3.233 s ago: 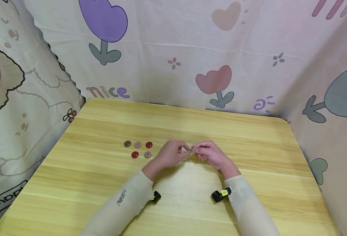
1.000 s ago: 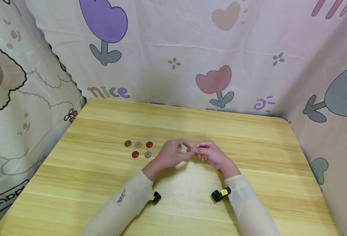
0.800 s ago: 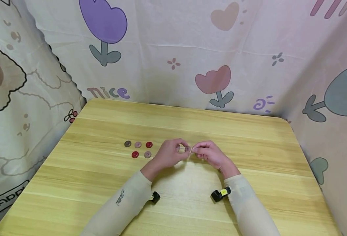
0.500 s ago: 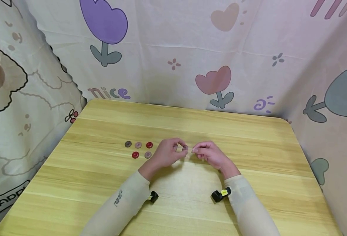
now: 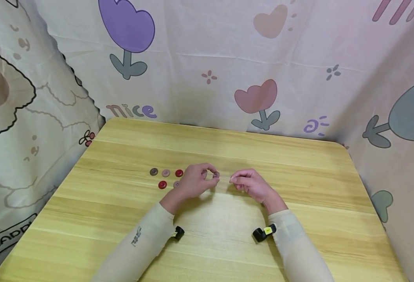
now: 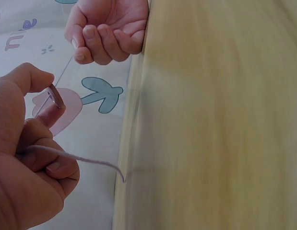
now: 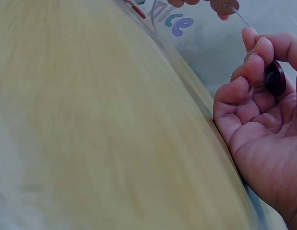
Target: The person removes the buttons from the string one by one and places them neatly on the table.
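My left hand point(image 5: 193, 182) pinches a dusty-pink button point(image 5: 216, 175) by its edge between thumb and index finger. Through that button runs a thin pale thread point(image 7: 243, 18), stretched across to my right hand point(image 5: 252, 186). The right thumb and index fingertip pinch the thread's end. A dark red button point(image 7: 275, 79) shows inside the curled right hand in the right wrist view. From the curled lower fingers of the left hand, a loose tail of cord point(image 6: 90, 160) hangs in the left wrist view. Both hands are held above the wooden table point(image 5: 228, 235).
Left of the hands lie loose buttons: a brown one point(image 5: 153, 171), a pink one point(image 5: 166, 172), a red one point(image 5: 179, 173) and, nearer, another red one point(image 5: 162, 184). A further pink button point(image 5: 176, 184) is partly covered by the left hand. A printed curtain point(image 5: 193, 98) borders the table's back.
The left hand has drawn away leftward with the pink button, widening the gap and baring more thread. It now partly covers a pink button on the table. The right hand has barely moved.
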The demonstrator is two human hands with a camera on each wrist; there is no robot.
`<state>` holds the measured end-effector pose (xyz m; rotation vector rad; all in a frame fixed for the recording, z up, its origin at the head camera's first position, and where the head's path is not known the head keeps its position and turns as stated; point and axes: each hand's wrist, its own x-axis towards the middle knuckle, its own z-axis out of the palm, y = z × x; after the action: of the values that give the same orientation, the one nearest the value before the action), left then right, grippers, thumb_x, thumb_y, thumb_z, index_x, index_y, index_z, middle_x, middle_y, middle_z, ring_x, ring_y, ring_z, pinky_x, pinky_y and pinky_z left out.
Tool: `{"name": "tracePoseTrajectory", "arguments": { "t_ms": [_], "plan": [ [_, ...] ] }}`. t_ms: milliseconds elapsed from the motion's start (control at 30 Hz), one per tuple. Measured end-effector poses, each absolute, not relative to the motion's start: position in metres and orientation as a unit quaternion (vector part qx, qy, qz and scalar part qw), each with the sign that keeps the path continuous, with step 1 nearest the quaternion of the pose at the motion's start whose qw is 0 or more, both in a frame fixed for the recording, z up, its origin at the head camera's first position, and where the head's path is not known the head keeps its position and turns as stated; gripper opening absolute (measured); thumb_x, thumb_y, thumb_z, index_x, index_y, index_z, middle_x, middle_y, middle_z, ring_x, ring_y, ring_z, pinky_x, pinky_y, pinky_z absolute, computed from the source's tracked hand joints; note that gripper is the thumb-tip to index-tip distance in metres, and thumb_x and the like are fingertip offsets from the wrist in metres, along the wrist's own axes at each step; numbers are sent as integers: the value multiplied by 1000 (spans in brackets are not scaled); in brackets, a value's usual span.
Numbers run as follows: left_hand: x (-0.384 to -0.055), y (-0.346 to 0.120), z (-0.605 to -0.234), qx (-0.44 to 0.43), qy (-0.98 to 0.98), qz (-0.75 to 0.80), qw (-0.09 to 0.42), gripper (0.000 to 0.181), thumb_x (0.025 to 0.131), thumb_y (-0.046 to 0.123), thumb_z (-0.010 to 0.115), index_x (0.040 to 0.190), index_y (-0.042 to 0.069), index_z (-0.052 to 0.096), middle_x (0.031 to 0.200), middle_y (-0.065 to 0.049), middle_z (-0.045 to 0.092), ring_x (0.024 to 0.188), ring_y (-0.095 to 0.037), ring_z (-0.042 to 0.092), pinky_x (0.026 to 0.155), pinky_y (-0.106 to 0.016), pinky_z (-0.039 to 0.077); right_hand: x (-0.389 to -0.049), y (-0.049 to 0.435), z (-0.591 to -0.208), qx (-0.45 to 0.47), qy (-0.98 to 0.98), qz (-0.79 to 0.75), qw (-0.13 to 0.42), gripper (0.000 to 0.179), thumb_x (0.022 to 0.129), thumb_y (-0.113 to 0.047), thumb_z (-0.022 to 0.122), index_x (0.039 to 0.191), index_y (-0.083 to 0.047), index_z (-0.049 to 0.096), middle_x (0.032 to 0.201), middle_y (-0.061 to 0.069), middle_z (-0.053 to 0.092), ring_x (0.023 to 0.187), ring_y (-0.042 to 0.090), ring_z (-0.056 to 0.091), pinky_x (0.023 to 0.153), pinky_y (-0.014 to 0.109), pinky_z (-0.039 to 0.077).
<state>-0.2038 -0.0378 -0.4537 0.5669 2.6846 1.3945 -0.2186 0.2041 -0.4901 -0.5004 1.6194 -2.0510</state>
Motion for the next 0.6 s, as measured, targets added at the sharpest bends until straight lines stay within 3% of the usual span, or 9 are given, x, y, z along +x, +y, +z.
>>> {"name": "tracePoseTrajectory", "arguments": {
  "t_ms": [600],
  "plan": [
    [-206,-60,-453,159,865,474,38,12,81,32,71,91,26,66,49,3,33,42,-11,28,42,-25,27,-216,203,-487,-161,607,-742,236,12,88,-7,63,93,2,68,77,8,60,62,12,51,52,22,38]
  ]
}}
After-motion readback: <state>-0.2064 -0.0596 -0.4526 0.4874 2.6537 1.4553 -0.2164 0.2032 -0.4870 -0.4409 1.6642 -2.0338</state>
